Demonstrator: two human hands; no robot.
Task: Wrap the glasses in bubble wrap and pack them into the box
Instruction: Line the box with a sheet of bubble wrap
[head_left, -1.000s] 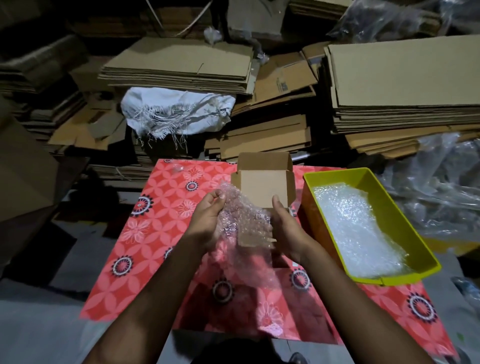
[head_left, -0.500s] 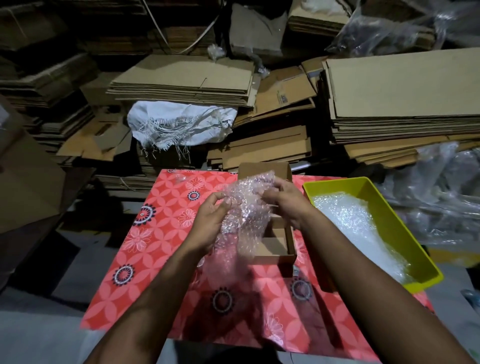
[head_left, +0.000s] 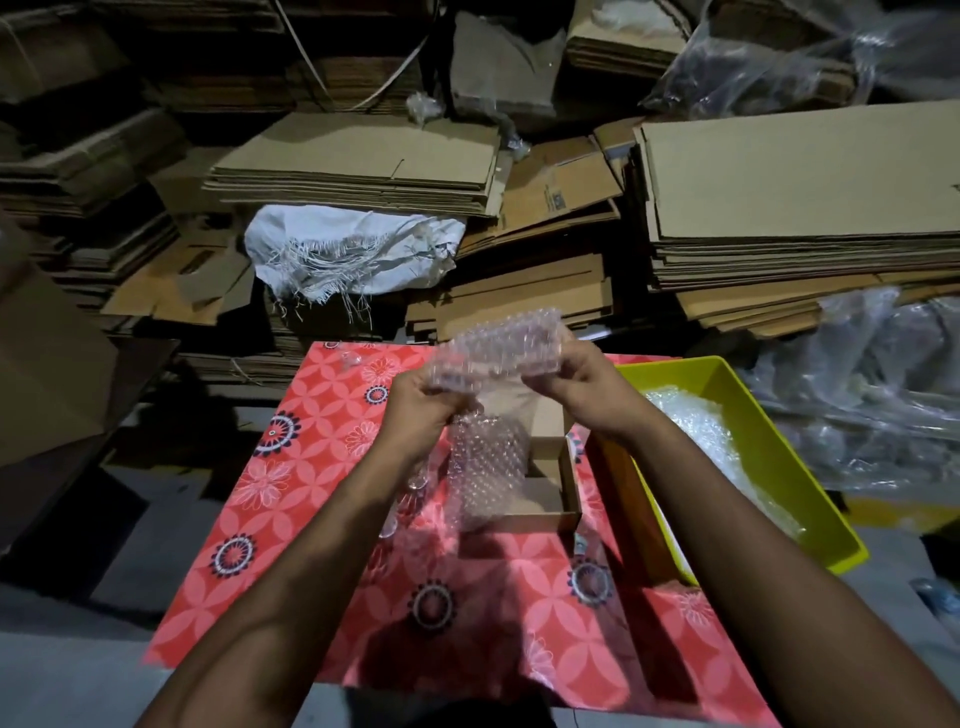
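Bubble wrap (head_left: 500, 349) is stretched between my left hand (head_left: 422, 404) and right hand (head_left: 575, 383), fingers of each pinching an end to keep it taut; its tail hangs below my fingers into the box (head_left: 549, 486); glasses I cannot see.

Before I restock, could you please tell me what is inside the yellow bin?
The yellow bin holds clear bubble wrap lying along its bottom. The right forearm covers the near left corner, so anything there or beneath the wrap cannot be seen.

Both hands (head_left: 423, 402) (head_left: 576, 384) raised, fingers (head_left: 540, 382) curled, pinching.
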